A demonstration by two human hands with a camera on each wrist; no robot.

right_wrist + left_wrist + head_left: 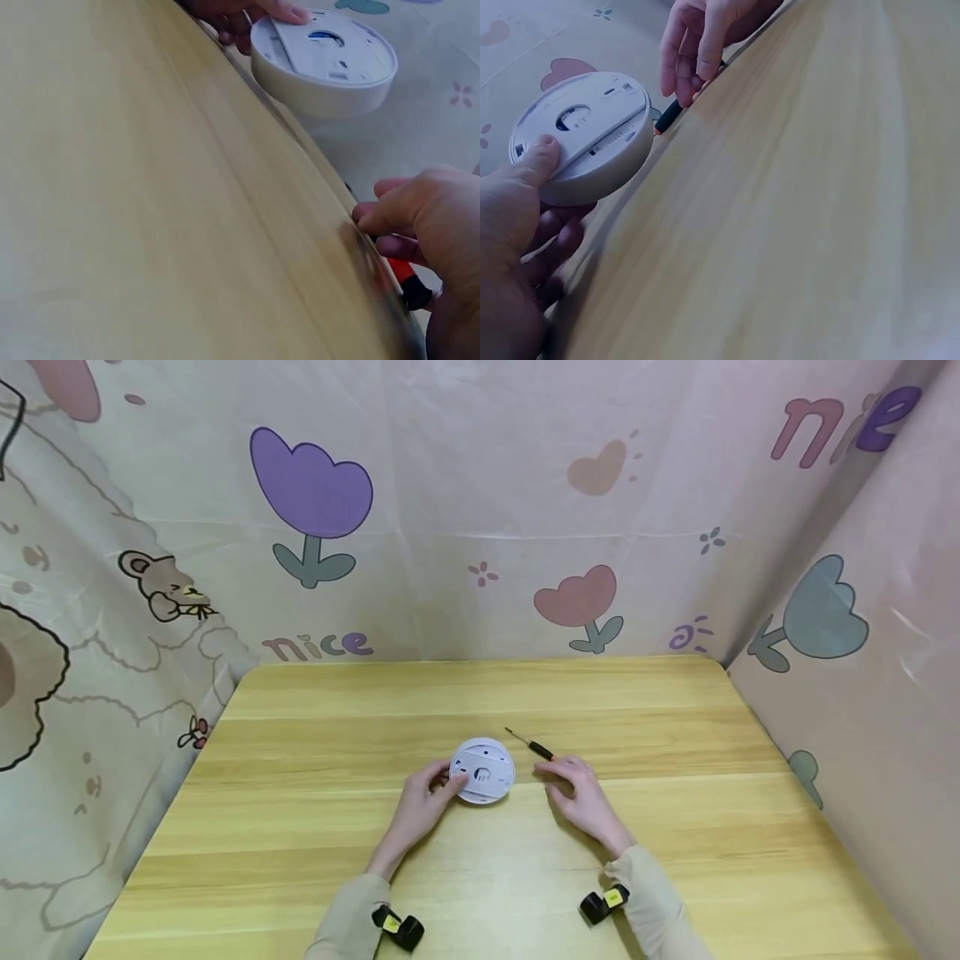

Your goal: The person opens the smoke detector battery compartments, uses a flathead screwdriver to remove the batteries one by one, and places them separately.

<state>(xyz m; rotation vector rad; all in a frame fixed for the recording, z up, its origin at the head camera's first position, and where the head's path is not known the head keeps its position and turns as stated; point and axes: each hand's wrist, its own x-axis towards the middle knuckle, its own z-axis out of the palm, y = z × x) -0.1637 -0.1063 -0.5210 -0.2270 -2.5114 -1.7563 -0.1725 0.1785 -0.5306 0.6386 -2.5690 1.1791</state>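
Observation:
A round white plastic device (pixel 491 789), like a smoke detector, is tilted with its slotted face toward the head camera. My left hand (pixel 422 806) holds its left edge, thumb on the face and fingers beneath. To the right, my right hand (pixel 588 806) is low over the table with bent fingers. A small screwdriver (pixel 540 749) with a black and orange handle runs under those fingers, its thin shaft pointing up and left. In the right wrist view, the handle (pixel 414 289) is partly hidden behind the fingers, so whether they grip it is unclear.
Both hands are above a wood-grain table (pixel 300 843). A pale printed curtain (pixel 450 460) hangs behind it and along both sides. Small black cameras (pixel 401 931) are strapped to the wrists over beige sleeves (pixel 652 893).

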